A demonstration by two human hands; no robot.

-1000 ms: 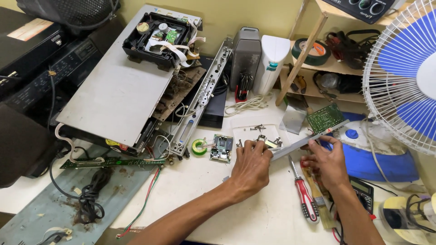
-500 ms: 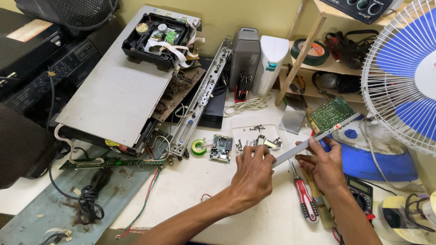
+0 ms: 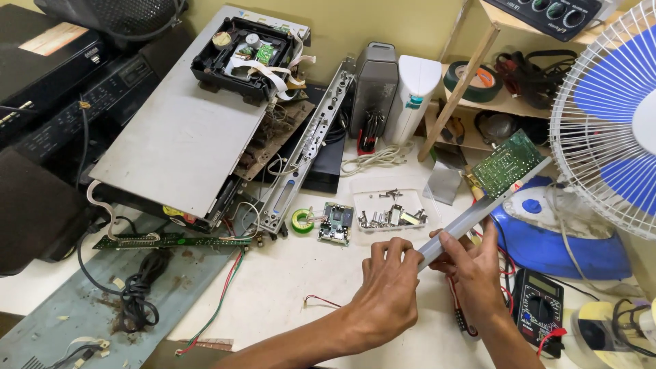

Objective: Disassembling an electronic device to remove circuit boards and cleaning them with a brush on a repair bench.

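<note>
A long grey metal strip (image 3: 478, 212) carries a green circuit board (image 3: 507, 164) at its far end. Both of my hands grip its near end above the white bench (image 3: 287, 287). My left hand (image 3: 389, 283) pinches the strip's tip with thumb and fingers. My right hand (image 3: 471, 270) holds it from beneath, just to the right. The strip slopes up and away toward the white and blue fan (image 3: 608, 109). A clear tray of screws and small metal parts (image 3: 389, 217) lies just beyond my hands.
An opened disc player chassis (image 3: 191, 130) with loose boards and wires fills the left. A small circuit board (image 3: 336, 223) and a green tape roll (image 3: 301, 221) lie mid-bench. A black multimeter (image 3: 540, 311), red-handled pliers and a blue and white iron (image 3: 553, 232) crowd the right.
Both hands have drawn toward me and lifted the strip off the bench. Its far end with the green board has risen and swung toward the fan. The screw tray is now uncovered.
</note>
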